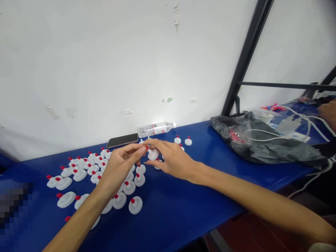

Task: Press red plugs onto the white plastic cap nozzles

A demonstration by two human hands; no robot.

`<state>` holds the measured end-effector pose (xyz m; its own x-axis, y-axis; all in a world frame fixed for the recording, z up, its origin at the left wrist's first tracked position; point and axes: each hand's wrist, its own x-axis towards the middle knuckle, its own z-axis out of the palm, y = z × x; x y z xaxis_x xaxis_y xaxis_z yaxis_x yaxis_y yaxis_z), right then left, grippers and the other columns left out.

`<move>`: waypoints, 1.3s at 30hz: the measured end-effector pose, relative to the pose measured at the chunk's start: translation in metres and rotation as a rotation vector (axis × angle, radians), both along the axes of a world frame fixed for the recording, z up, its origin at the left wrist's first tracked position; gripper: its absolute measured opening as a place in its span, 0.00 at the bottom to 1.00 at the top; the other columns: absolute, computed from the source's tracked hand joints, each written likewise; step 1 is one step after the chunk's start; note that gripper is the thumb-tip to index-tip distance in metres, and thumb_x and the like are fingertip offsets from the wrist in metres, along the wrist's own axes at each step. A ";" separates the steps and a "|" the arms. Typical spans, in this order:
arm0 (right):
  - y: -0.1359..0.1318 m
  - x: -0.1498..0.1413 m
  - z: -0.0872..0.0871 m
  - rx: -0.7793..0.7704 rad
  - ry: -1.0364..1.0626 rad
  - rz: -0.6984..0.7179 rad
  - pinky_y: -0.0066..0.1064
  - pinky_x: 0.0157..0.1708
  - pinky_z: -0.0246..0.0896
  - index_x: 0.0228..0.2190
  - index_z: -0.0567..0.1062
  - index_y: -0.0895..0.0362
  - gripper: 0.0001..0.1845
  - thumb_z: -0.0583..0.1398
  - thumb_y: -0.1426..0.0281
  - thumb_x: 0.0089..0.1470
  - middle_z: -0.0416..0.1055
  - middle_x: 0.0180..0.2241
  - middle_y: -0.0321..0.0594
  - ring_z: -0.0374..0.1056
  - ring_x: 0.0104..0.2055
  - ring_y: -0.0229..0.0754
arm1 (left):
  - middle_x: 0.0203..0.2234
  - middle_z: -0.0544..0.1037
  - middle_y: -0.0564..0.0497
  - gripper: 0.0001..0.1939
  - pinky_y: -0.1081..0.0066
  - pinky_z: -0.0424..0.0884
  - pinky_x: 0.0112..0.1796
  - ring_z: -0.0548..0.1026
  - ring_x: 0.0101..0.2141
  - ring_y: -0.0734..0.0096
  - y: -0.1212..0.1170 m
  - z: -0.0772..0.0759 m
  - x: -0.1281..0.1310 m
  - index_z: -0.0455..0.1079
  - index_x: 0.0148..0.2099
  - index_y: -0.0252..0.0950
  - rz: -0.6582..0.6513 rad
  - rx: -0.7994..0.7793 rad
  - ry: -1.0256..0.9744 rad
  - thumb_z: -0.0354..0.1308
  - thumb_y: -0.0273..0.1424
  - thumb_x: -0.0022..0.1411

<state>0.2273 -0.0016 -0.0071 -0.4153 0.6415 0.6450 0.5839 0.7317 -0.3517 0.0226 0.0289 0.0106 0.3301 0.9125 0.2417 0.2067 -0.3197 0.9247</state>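
A white round nozzle cap (153,154) with a small red tip (147,148) is held up between my two hands. The thumb and fingers of my left hand (123,158) are closed at the red tip. My right hand (172,157) grips the white cap by its wide base, thumb below and fingers above. Many similar caps with red tips (135,205) stand on the blue table to the left and below my hands. A few more, among them a white cap (188,141), sit behind my right hand, which partly hides some of them.
A phone (122,140) and a clear plastic bottle (156,129) lie along the white wall. To the right, a dark plastic bag (262,148) carries a clear bag of red tips (235,135), near white cables and chargers (288,124). Another person's hand (328,113) shows at the right edge.
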 end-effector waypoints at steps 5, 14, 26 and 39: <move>-0.001 0.000 0.001 0.008 -0.003 -0.019 0.41 0.49 0.72 0.58 0.67 0.53 0.22 0.64 0.67 0.66 0.77 0.53 0.45 0.75 0.52 0.47 | 0.33 0.82 0.51 0.15 0.73 0.70 0.31 0.71 0.29 0.71 0.000 -0.003 0.001 0.83 0.45 0.42 -0.021 -0.028 0.002 0.69 0.44 0.60; 0.005 0.002 0.002 -0.075 0.059 -0.035 0.28 0.29 0.64 0.40 0.65 0.54 0.16 0.68 0.68 0.58 0.76 0.36 0.37 0.73 0.33 0.39 | 0.38 0.84 0.49 0.16 0.72 0.72 0.35 0.77 0.35 0.68 -0.002 -0.006 0.002 0.83 0.45 0.42 -0.080 -0.115 -0.018 0.70 0.45 0.59; 0.003 0.002 0.002 -0.168 0.071 -0.034 0.26 0.27 0.59 0.34 0.58 0.51 0.19 0.65 0.75 0.50 0.69 0.26 0.28 0.66 0.25 0.34 | 0.31 0.83 0.51 0.15 0.72 0.70 0.34 0.76 0.33 0.68 -0.007 -0.003 0.007 0.84 0.43 0.41 -0.158 -0.150 0.038 0.69 0.45 0.59; 0.013 0.018 0.013 0.021 0.090 -0.199 0.29 0.31 0.63 0.46 0.69 0.53 0.16 0.66 0.63 0.60 0.79 0.42 0.39 0.74 0.33 0.39 | 0.38 0.83 0.49 0.16 0.71 0.71 0.37 0.77 0.38 0.65 -0.006 0.002 0.003 0.82 0.48 0.42 -0.019 0.026 0.055 0.65 0.44 0.63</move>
<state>0.2456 0.0114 0.0057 -0.2219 0.6914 0.6875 0.6847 0.6125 -0.3950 0.0259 0.0231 0.0125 0.3610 0.8995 0.2462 0.2503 -0.3478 0.9035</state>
